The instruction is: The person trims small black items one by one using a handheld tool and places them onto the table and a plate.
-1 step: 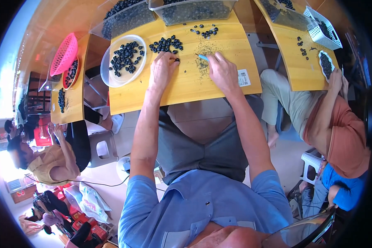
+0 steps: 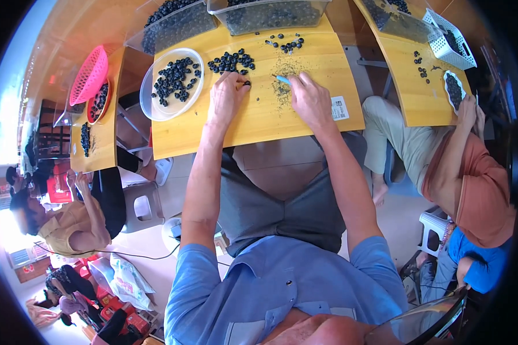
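My left hand rests over the wooden table, its thumb and fingers closed on a small dark round bead-like piece. In my right hand is a slim tool with a light-blue handle. Its thin tip points left toward that piece, apart from it; the kind of tool is too small to make out. Just beyond my left hand lies a loose pile of similar dark round pieces. To its left stands a round clear plastic tub with many more inside. Dark crumbs are scattered between my hands.
Clear bins of dark pieces stand along the far edge. A few loose pieces lie beyond the crumbs. A white label is near the right edge. Other people work at side tables, with a pink basket left and a white basket right.
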`<state>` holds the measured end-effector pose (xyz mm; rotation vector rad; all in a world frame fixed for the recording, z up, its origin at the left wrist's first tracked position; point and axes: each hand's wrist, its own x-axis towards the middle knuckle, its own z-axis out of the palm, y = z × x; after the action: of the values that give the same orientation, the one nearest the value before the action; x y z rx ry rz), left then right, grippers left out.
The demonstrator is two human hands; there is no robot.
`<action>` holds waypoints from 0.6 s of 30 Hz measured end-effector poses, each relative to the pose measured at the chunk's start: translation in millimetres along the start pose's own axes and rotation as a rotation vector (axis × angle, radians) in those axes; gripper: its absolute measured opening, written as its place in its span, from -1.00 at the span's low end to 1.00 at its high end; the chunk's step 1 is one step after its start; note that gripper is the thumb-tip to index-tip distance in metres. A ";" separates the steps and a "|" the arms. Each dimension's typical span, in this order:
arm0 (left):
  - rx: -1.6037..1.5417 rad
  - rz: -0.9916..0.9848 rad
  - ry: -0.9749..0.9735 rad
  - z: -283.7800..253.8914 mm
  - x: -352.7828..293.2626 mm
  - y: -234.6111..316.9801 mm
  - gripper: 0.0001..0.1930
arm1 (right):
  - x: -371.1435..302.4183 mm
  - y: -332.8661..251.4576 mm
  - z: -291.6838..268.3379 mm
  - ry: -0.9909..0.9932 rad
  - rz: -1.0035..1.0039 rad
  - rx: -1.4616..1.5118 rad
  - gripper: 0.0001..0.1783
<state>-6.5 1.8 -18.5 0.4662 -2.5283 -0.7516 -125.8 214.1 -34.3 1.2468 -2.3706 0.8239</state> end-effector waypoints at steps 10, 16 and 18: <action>-0.027 -0.037 -0.034 2.6 4.1 6.0 -0.74 | 0.4 -0.6 1.0 0.012 0.003 0.012 -0.80; 0.068 0.008 -0.055 3.0 9.4 5.5 -0.78 | 1.6 -1.7 -0.6 0.013 0.006 0.003 -0.83; 0.096 0.018 -0.083 1.8 11.5 2.2 -0.78 | 1.7 -2.5 -0.7 0.019 0.002 0.002 -0.83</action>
<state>-17.5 -0.7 -14.8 0.4514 -2.6519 -0.6580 -124.7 212.3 -32.0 1.2319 -2.3574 0.8360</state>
